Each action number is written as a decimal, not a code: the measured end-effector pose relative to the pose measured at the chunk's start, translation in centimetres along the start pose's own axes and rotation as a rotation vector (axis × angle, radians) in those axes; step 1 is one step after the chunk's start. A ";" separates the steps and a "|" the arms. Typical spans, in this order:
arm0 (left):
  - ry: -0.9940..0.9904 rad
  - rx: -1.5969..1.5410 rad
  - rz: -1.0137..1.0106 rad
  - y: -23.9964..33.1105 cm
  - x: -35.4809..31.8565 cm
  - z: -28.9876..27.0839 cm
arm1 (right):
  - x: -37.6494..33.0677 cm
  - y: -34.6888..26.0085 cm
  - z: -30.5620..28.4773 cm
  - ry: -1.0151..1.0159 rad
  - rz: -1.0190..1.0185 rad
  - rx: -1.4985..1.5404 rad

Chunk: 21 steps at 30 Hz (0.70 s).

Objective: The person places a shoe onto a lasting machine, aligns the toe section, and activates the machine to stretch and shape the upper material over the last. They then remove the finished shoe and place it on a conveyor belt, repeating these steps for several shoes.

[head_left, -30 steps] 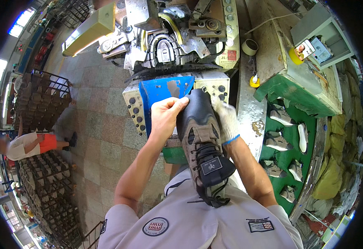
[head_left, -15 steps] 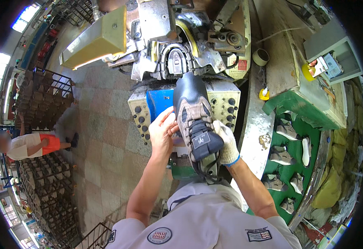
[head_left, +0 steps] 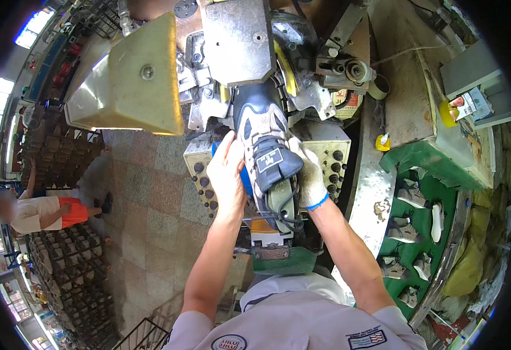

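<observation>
A grey and black shoe upper (head_left: 262, 127) lies between my two hands, its toe pointing away from me and tucked under the machine's metal plate (head_left: 236, 44). Loose laces hang at its heel end. My left hand (head_left: 227, 175), bare, presses along the left side with fingers stretched forward and close together. On the other side, my right hand (head_left: 311, 175) wears a pale glove with a blue cuff and grips the upper near the ankle opening. The toe's tip is hidden by the plate. Part of a blue piece (head_left: 245, 180) shows behind my left hand.
A cream lamp-like housing (head_left: 130, 81) juts out at the upper left. Knobbed control panels (head_left: 331, 154) flank the shoe. At right, several shoes (head_left: 404, 230) lie on a green-lined conveyor (head_left: 427, 248). A person (head_left: 45, 213) stands at far left beside shoe racks (head_left: 71, 256).
Both hands have moved the shoe upper forward, and its toe has gone under the machine's metal plate. My left hand's fingers now lie straighter along its side.
</observation>
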<state>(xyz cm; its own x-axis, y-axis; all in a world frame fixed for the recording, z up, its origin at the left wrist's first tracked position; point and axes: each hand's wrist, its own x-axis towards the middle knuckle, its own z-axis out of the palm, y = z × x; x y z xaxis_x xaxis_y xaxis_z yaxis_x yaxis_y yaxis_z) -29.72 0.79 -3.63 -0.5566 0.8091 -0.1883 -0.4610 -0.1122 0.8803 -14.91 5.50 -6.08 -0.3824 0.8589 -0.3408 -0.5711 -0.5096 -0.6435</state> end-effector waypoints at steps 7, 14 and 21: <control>0.032 0.148 -0.365 -3.4 0.4 -0.3 | 1.2 -0.1 -0.3 0.011 -0.060 -0.125; -0.085 0.322 -0.271 -3.9 2.0 -1.1 | 2.0 1.5 -0.6 0.050 -0.119 -0.036; -0.051 0.277 -0.286 -4.7 2.9 -1.5 | 2.5 2.3 -1.0 0.050 -0.161 -0.118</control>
<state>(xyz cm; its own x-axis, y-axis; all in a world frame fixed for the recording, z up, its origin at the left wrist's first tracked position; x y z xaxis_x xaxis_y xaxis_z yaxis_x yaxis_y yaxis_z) -30.23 2.82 -9.02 -0.3944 0.8136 -0.4272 -0.3845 0.2761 0.8809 -16.45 6.57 -9.09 -0.2548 0.9317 -0.2587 -0.5319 -0.3585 -0.7672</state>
